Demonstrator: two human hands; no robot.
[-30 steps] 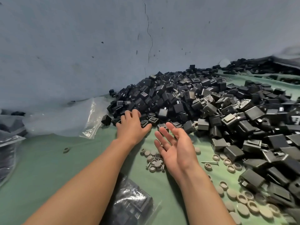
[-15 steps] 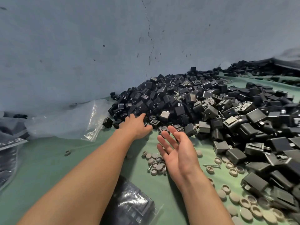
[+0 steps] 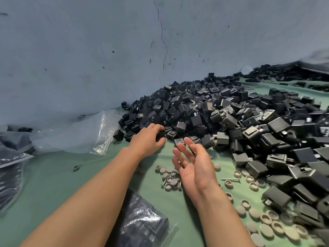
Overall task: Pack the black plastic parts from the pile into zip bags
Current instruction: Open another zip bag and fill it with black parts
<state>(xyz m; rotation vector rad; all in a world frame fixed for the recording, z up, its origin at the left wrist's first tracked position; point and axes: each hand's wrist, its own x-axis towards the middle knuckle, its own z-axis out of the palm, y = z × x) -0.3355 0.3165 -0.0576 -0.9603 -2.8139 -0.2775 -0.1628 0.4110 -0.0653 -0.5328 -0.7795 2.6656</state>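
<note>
While the left hand [image 3: 149,139] lay at the near edge of the pile [image 3: 222,118], its fingers were curled down round a black part [image 3: 161,136], though the knuckles hid most of it from where I stood, and I could not say whether one piece or two sat in that grip; the right hand [image 3: 194,164] hung just beside it, palm up, fingers spread and loose, holding nothing. The rest of the black parts were heaped beyond both hands and ran well off past the right one; an empty zip bag [image 3: 101,132] lay flat to the outside of the left hand, near it but apart, and a filled bag [image 3: 142,225] rested under the left forearm. To my eye the step in hand was gathering a handful; doing it well would mean closing the left fingers fully before lifting, so no piece dropped back; then tipping the catch into the right palm, which was close enough for a short pass; and holding that palm level, since the parts looked hard, boxy and apt to slide. Grey caps [image 3: 169,177] and a screw [image 3: 229,179] were scattered on the green cloth [image 3: 53,184] below and outside the right hand; I judged they ought to be left out of the scoop, with the pick taken from the pile's edge rather than raked along the cloth.
</note>
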